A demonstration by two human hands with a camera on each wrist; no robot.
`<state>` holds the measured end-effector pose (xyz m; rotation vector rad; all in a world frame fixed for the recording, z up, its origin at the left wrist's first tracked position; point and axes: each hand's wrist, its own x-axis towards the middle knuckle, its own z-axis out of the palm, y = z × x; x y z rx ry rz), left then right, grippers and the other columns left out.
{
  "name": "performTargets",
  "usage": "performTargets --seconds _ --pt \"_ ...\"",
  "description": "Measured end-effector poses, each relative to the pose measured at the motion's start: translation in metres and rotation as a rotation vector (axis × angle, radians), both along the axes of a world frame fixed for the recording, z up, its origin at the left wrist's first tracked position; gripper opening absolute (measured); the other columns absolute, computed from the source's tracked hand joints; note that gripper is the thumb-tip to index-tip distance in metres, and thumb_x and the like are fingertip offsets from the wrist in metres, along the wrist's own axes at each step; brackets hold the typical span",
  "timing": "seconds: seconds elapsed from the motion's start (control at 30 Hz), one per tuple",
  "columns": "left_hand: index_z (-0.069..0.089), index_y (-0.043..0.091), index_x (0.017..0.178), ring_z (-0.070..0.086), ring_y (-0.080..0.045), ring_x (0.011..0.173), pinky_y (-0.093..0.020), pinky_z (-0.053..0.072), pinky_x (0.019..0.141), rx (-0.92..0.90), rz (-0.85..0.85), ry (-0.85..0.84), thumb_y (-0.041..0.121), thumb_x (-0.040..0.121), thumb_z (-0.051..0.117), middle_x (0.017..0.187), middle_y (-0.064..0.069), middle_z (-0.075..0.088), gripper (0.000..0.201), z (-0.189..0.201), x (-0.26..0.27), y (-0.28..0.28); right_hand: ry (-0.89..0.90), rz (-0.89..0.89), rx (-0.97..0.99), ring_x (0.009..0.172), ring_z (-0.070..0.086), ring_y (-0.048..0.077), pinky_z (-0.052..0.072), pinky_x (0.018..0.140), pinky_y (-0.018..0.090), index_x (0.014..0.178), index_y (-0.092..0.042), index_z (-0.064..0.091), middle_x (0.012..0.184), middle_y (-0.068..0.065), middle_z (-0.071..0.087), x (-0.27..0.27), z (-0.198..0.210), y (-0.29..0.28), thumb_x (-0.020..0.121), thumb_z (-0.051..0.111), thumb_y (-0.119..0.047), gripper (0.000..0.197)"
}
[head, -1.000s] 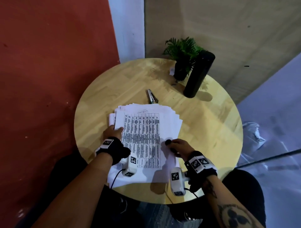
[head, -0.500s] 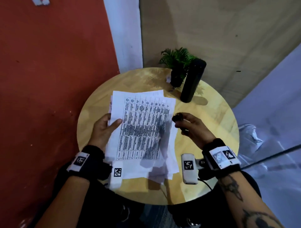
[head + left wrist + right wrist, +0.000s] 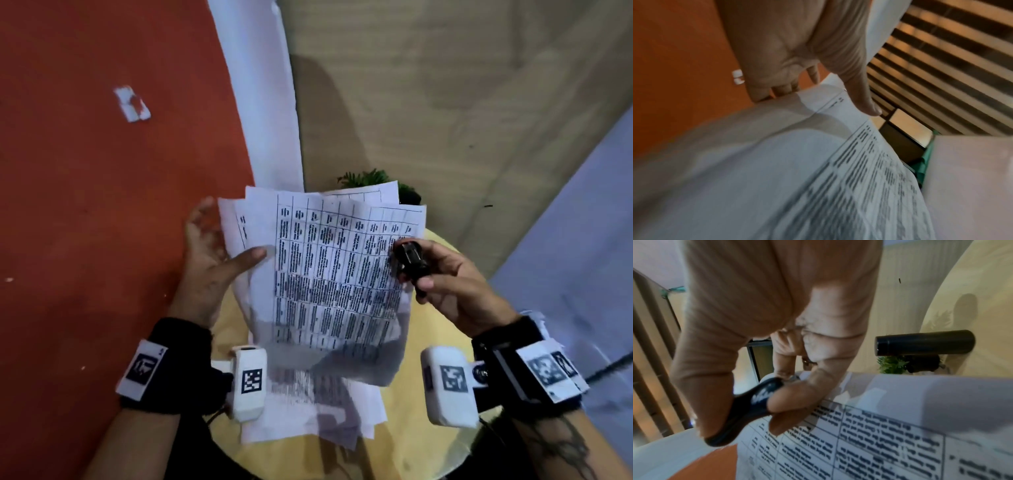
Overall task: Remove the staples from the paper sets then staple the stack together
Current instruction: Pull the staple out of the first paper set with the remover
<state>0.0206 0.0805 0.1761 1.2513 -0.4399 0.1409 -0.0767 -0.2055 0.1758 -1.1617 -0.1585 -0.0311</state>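
My left hand (image 3: 219,253) holds a set of printed table sheets (image 3: 329,274) up off the table, thumb across the front and fingers behind. The left wrist view shows the thumb lying on the paper set (image 3: 838,178). My right hand (image 3: 442,274) pinches a small black staple remover (image 3: 409,262) against the sheets' upper right edge. In the right wrist view, the staple remover (image 3: 754,402) sits between thumb and fingers at the edge of the sheets (image 3: 879,443). More loose sheets (image 3: 308,411) lie on the table below. No stapler shows in any view.
The round wooden table (image 3: 438,428) lies under my hands. A small green plant (image 3: 363,178) peeks above the raised sheets. A black bottle (image 3: 925,343) stands by the plant (image 3: 892,366) at the table's far side. A red wall (image 3: 102,205) is on the left.
My left hand has lifted the top paper set off the table toward me. My right hand has risen with the staple remover to the set's upper right edge.
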Motion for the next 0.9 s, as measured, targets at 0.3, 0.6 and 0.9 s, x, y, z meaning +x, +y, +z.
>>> performTargets --seconds 0.3,0.6,0.9 --pt "0.071 0.025 0.071 0.061 0.004 0.068 -0.014 0.047 0.067 0.525 0.013 -0.26 0.033 0.048 0.087 0.069 0.015 0.071 0.029 0.089 -0.008 -0.021 -0.054 -0.003 -0.043 0.068 0.066 0.01 0.045 0.046 0.015 0.092 -0.025 0.074 0.085 0.0 0.07 -0.018 0.02 -0.009 0.035 0.081 -0.011 0.059" --pt "0.074 0.019 0.074 0.065 0.002 0.068 -0.013 0.048 0.063 0.854 -0.294 -0.238 0.029 0.062 0.084 0.073 0.011 0.073 0.018 0.098 -0.015 -0.036 -0.073 -0.084 -0.036 0.07 0.064 0.008 0.045 0.05 0.014 0.095 -0.028 0.073 0.087 -0.003 0.07 -0.029 0.019 0.001 0.036 0.084 -0.018 0.061" --pt "0.076 0.016 0.082 0.068 -0.003 0.073 -0.02 0.053 0.073 0.805 -0.296 -0.182 0.032 0.065 0.076 0.081 0.006 0.075 0.024 0.093 -0.021 -0.04 -0.099 -0.56 -0.078 0.075 0.059 -0.001 0.046 0.056 0.01 0.101 -0.025 0.061 0.102 -0.002 0.066 -0.033 0.015 0.006 0.038 0.086 -0.05 0.072"
